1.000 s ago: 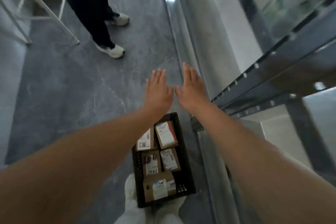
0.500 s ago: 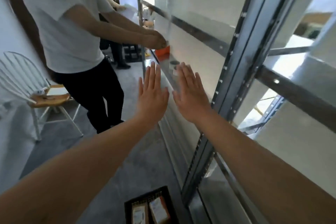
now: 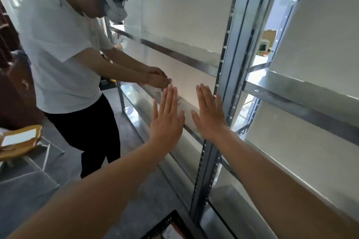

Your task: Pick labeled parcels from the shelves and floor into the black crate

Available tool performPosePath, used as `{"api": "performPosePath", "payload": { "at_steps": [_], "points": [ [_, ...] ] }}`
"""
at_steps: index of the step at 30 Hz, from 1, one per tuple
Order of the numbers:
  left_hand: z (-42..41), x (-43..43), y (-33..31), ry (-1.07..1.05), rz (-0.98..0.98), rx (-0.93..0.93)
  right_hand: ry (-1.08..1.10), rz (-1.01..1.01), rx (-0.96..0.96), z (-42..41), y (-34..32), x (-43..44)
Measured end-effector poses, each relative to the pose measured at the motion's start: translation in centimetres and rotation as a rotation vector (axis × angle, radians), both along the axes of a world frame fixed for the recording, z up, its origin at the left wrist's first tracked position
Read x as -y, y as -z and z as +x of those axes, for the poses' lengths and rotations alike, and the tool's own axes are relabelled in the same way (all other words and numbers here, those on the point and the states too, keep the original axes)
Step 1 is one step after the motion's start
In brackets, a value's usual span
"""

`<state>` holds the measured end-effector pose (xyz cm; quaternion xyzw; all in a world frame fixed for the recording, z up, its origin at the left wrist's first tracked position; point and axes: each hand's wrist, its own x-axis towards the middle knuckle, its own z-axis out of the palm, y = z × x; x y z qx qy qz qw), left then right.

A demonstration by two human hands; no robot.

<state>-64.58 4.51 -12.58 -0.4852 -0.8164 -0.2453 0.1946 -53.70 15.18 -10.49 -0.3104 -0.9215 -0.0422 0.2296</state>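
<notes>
Both my arms stretch forward at chest height with flat palms facing away. My left hand (image 3: 166,120) and my right hand (image 3: 208,115) are side by side, fingers straight, holding nothing, in front of the metal shelving (image 3: 229,75). Only a corner of the black crate (image 3: 167,225) shows at the bottom edge, with the top of a labeled parcel (image 3: 172,232) inside it. The shelf boards I can see carry no parcels.
Another person (image 3: 62,60) in a white shirt and a headset stands to my left, hands on the same shelf. A wooden chair (image 3: 21,141) stands at the far left on the grey floor. Cardboard boxes (image 3: 267,43) show through the rack behind the upright.
My view has swung up from the floor and crate to the shelving. Both hands stayed flat and side by side. The crate has slid almost out of sight at the bottom.
</notes>
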Motion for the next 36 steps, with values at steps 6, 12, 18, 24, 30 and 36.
{"api": "performPosePath", "payload": {
  "at_steps": [6,12,18,24,30,36],
  "points": [
    [1.3,1.1,1.1,0.109,-0.029,-0.048,0.093,-0.17,0.023,4.5,0.5,3.0],
    [5.4,1.5,1.2,0.278,-0.06,-0.036,0.256,-0.13,0.049,10.6,0.3,4.9],
    [11.2,0.4,0.0,0.396,-0.007,-0.088,0.34,-0.055,0.036,16.1,-0.2,6.3],
    [19.2,1.3,-0.7,0.521,0.047,-0.066,0.446,-0.08,0.01,23.7,-0.5,10.1],
    [30.1,4.2,-0.5,0.673,0.03,-0.109,0.611,-0.079,-0.013,34.1,-1.5,15.2],
    [41.7,8.0,-1.0,0.804,-0.002,-0.192,0.791,-0.092,-0.077,45.4,-1.8,21.1]
  ]
}}
